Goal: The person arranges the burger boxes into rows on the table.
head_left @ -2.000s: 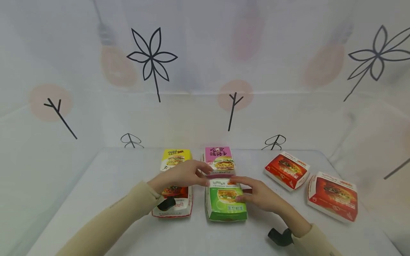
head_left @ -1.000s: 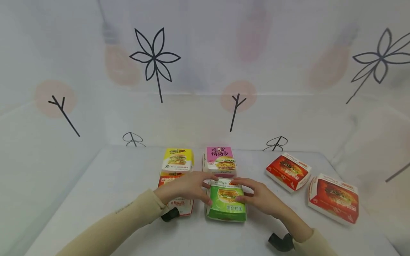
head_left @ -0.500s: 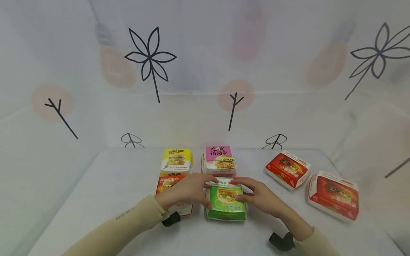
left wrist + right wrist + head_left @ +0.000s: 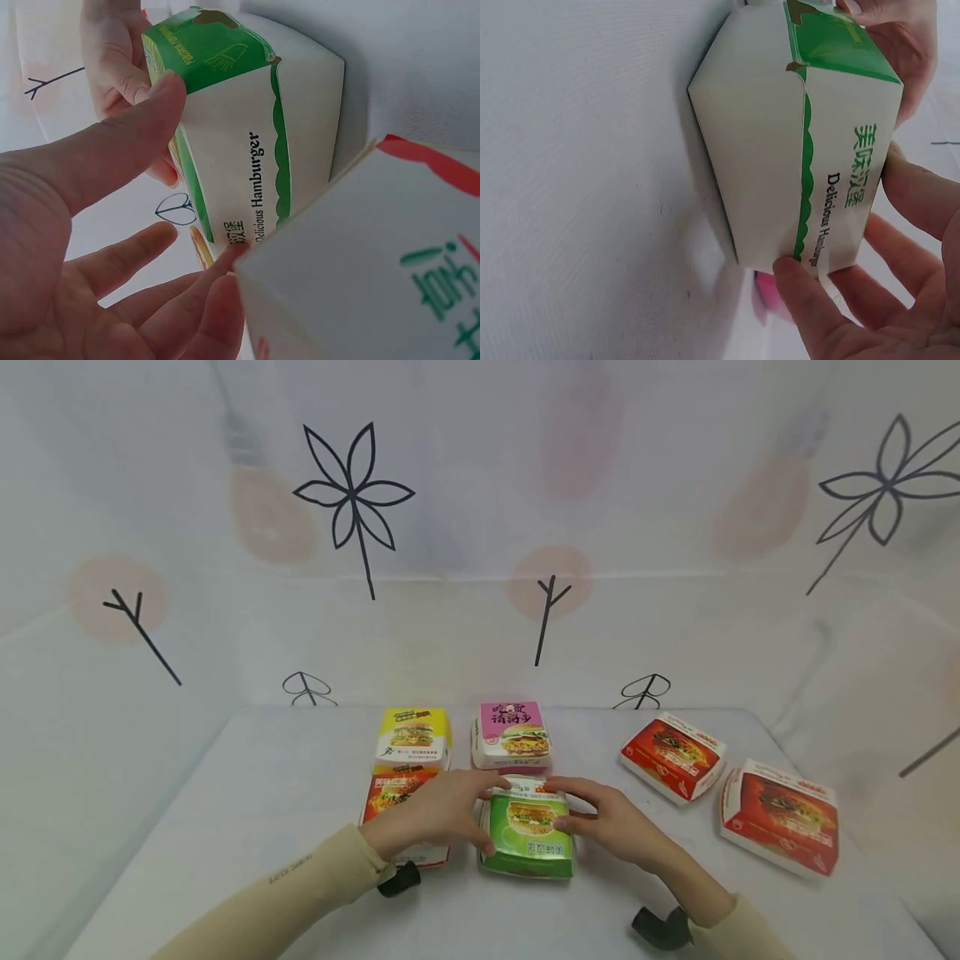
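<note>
As we are touching opposite sides of the green box [image 4: 525, 842] with our left hand [image 4: 442, 810] and right hand [image 4: 611, 823], both spread wide, it is lying just in front of the pink box [image 4: 513, 735].

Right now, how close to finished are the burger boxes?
The yellow box, pink box and front-left red box look lined up. The green box is in hand, between the left hand and right hand. Probably left: the two red boxes lying askew on the right.
</note>
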`<control>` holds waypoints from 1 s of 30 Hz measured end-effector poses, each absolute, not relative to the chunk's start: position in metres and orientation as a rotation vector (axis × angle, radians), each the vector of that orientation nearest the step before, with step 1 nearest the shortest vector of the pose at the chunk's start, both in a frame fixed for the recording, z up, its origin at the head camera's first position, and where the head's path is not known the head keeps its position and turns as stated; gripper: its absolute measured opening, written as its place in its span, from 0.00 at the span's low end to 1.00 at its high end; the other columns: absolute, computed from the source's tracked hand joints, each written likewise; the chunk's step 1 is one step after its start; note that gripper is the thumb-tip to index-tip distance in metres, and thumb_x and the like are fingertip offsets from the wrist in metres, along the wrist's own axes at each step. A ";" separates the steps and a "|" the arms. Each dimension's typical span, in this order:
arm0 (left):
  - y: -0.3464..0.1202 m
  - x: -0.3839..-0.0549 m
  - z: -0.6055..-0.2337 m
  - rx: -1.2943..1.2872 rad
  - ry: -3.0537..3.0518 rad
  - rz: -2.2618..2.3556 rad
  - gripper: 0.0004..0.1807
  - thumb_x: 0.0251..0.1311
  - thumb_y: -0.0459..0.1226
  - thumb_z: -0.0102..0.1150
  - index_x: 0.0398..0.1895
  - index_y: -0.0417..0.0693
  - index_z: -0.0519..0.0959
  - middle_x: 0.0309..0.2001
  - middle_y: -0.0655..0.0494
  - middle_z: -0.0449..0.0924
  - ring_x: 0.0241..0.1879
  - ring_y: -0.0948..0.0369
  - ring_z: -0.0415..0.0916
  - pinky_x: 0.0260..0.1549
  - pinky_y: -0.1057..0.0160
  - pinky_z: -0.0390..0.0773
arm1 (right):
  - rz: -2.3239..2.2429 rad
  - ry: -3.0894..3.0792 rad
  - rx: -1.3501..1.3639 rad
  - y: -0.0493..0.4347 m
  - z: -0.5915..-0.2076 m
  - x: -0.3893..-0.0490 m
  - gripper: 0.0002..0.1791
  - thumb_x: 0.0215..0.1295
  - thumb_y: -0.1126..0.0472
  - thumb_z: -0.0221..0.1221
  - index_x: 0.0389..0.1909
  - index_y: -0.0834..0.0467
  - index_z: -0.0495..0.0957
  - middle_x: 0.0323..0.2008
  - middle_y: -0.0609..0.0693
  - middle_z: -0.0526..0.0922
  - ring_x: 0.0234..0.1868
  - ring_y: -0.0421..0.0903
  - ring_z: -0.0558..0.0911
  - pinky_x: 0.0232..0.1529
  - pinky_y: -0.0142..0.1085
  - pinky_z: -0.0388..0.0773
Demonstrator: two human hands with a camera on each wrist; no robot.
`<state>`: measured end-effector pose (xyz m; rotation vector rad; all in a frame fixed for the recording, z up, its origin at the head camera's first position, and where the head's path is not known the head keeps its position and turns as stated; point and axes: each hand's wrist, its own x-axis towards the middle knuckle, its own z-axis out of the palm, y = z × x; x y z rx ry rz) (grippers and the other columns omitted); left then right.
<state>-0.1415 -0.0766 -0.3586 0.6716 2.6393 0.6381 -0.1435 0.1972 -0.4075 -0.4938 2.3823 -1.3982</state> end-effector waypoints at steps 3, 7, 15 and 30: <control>-0.075 -0.142 -0.359 0.676 2.653 0.625 0.43 0.39 0.48 0.83 0.64 0.61 0.74 0.57 0.62 0.79 0.55 0.60 0.77 0.53 0.54 0.77 | -1.375 2.410 -0.464 0.199 -0.407 -0.143 0.27 0.66 0.54 0.65 0.66 0.49 0.74 0.68 0.54 0.71 0.71 0.62 0.63 0.64 0.62 0.65; -0.076 -0.142 -0.359 0.649 2.656 0.661 0.43 0.39 0.46 0.83 0.64 0.60 0.75 0.56 0.62 0.80 0.54 0.61 0.77 0.51 0.55 0.77 | -1.345 2.442 -0.453 0.204 -0.407 -0.143 0.26 0.67 0.54 0.64 0.66 0.48 0.75 0.67 0.53 0.73 0.71 0.61 0.64 0.64 0.63 0.64; -0.082 -0.144 -0.359 0.640 2.644 0.781 0.34 0.45 0.38 0.79 0.59 0.56 0.78 0.47 0.65 0.81 0.44 0.66 0.77 0.42 0.63 0.78 | -1.377 2.387 -0.566 0.215 -0.407 -0.141 0.28 0.64 0.59 0.67 0.65 0.55 0.74 0.63 0.57 0.75 0.64 0.62 0.72 0.56 0.52 0.77; -0.077 -0.150 -0.355 0.685 2.644 0.722 0.22 0.57 0.34 0.71 0.56 0.53 0.81 0.43 0.64 0.84 0.43 0.66 0.80 0.41 0.66 0.79 | -1.193 2.546 -0.674 0.205 -0.411 -0.123 0.48 0.47 0.44 0.76 0.70 0.48 0.69 0.67 0.56 0.67 0.65 0.61 0.69 0.59 0.56 0.73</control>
